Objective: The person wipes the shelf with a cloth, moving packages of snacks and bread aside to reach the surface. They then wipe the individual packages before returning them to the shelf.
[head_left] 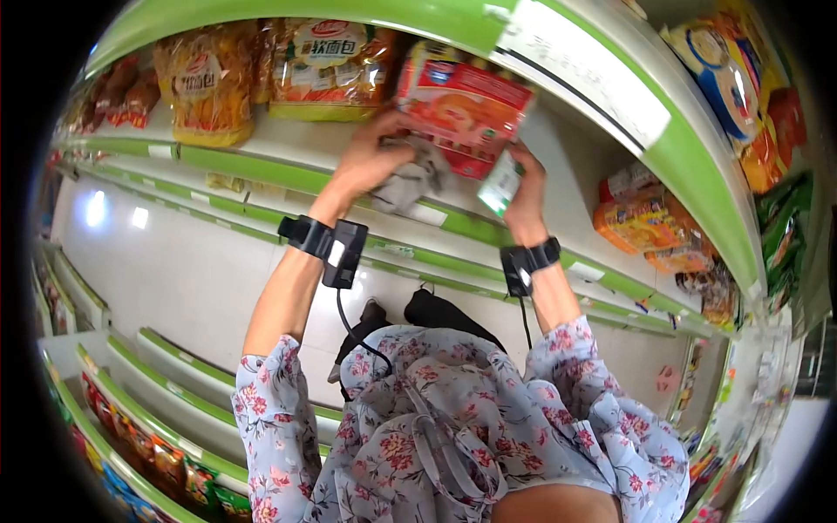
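Note:
A red food package (462,109) with a printed food picture is tilted at the shelf's front, between my two hands. My left hand (370,166) is closed around a crumpled grey cloth (410,179), its fingers right at the package's left edge. At the lower right corner of the package, my right hand (527,192) is closed, with the thumb up by that corner. A small white-and-green card-like piece (501,185) shows beside the right palm; I cannot tell whether it belongs to the package. Black straps with small boxes circle both wrists.
Bagged bread (327,65) and another yellow bread bag (207,87) stand on the shelf to the left. Orange packs (649,218) sit to the right. A green-edged shelf (602,70) with a white label overhangs above. Lower shelves and the pale floor (166,253) lie below.

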Tool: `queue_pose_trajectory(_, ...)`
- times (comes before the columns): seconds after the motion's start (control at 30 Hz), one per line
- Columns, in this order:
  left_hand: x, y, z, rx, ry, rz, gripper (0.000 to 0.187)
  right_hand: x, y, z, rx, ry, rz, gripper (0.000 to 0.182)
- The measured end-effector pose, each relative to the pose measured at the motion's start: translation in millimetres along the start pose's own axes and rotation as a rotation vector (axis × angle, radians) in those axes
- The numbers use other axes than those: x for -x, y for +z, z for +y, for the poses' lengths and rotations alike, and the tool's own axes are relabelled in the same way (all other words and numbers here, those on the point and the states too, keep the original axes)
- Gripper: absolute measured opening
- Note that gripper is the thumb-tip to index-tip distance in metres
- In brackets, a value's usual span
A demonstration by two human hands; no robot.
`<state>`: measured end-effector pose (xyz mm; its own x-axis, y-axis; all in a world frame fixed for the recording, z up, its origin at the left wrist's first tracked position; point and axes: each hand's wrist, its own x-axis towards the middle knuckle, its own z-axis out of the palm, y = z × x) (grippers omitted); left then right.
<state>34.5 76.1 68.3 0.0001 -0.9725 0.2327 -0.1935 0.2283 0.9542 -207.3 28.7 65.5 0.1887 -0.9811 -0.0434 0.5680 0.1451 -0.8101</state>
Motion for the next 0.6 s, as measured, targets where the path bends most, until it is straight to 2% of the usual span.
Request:
queue_pose_trajectory(0.1,0.0,-8.2,-1.9,-0.036,0.011,0.071,0.033,-18.7,-1.7,23.8,0.048,-0.079,0.016,0.022)
queue_pose_trajectory(0.13,-0.3,-7.8,0.5,-0.053,0.004,0.066,0.033,-18.5,2.3,22.2,0.000,-0.032,0.049,0.022)
queue_pose_trajectory(0.2,2.0,-3.7,4.5,-0.082,-0.009,0.054,0.034,-25.0,-6.0,30.5,0.194,-0.136,0.047,0.044)
queue_pose_trajectory(0.3,10.2,7.2,2.9,-0.161,0.093,0.179,0.037,0.9,4.8,17.4,0.261,-0.213,0.228,0.045)
queue_pose_trajectory(0.4,23.8,11.0,0.4,-0.297,0.162,0.323,0.035,28.7,-23.0,8.0,0.291,-0.247,0.215,0.033)
queue_pose_trajectory(0.47,35.9,22.4,10.3,-0.069,0.045,0.389,0.029,51.8,-39.6,-1.8,0.366,-0.238,0.221,0.029)
queue_pose_trajectory(0.6,44.5,72.4,48.4,0.042,0.028,0.285,0.027,83.6,-84.5,-24.1,0.489,-0.241,0.331,0.023)
